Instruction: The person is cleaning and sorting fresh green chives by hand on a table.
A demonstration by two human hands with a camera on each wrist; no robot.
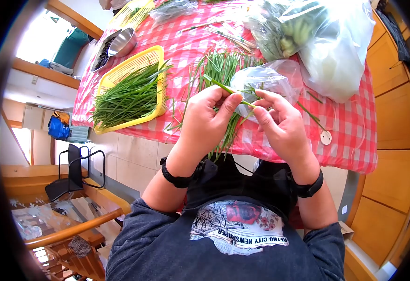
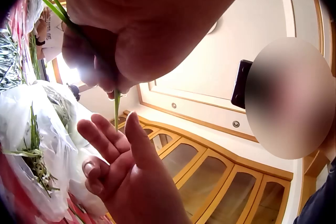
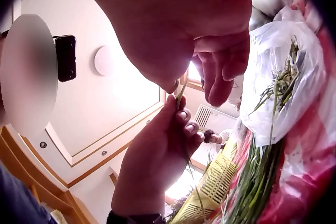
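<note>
My left hand (image 1: 206, 114) pinches a thin green garlic chive stalk (image 1: 220, 85) between thumb and fingers, above the table's near edge. My right hand (image 1: 282, 122) is raised beside it, thumb tip right at the stalk's lower end. In the left wrist view the right hand's fingers (image 2: 107, 142) are loosely bent and spread apart, not closed round the stalk. Below the hands, a loose pile of garlic chives (image 1: 221, 65) lies on the checked cloth. Next to the pile sits a clear plastic bag (image 3: 310, 85) with wilted trimmings (image 3: 286, 85) in it.
A yellow basket (image 1: 148, 55) heaped with chives stands at left, a metal bowl (image 1: 123, 43) behind it. Large plastic bags (image 1: 338, 65) of vegetables fill the back right. Loose stems and a white disc (image 1: 325, 137) lie on the red-and-white checked tablecloth (image 1: 355, 136).
</note>
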